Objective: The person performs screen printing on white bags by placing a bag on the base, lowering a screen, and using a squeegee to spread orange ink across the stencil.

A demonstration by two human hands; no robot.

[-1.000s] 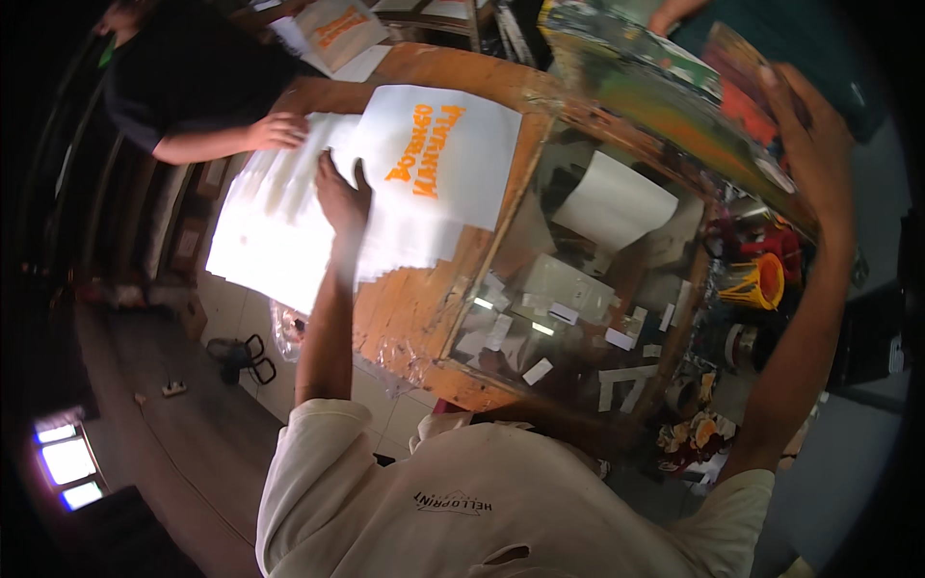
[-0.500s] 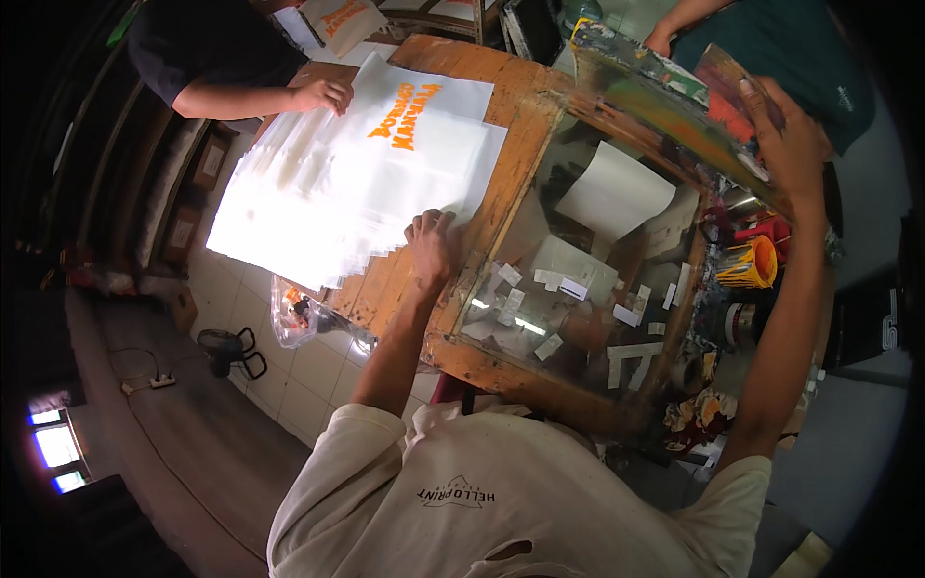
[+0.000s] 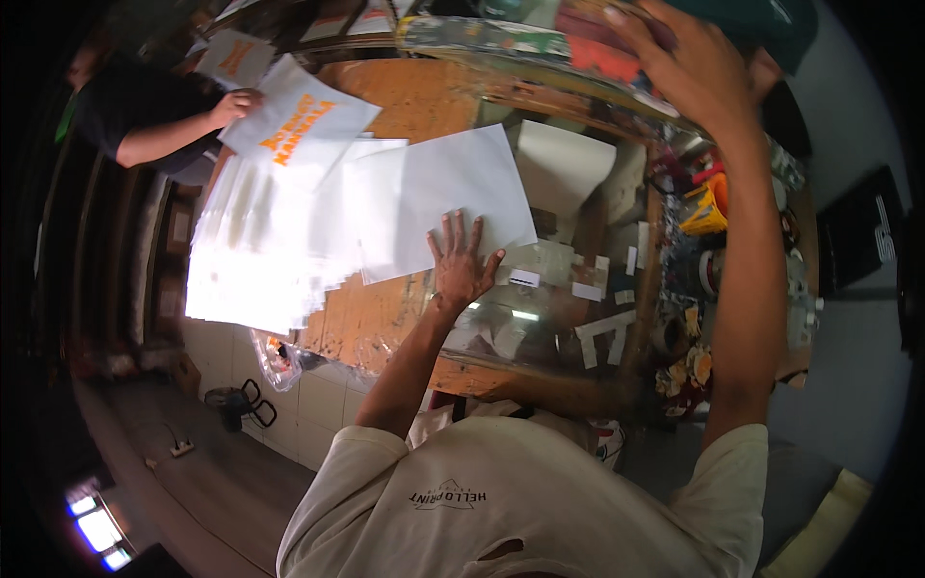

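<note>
White sheet [image 3: 453,197] lies on the desk [image 3: 376,318], my left hand [image 3: 461,262] flat and spread on its near edge, gripping nothing. My right hand [image 3: 696,69] is up, clasping the printing frame [image 3: 540,43]. I'd keep that palm pressing evenly so the paper doesn't skid. Half a second ago the left hand sat on bare wood beside the stack [image 3: 255,260]; now it's on paper
</note>
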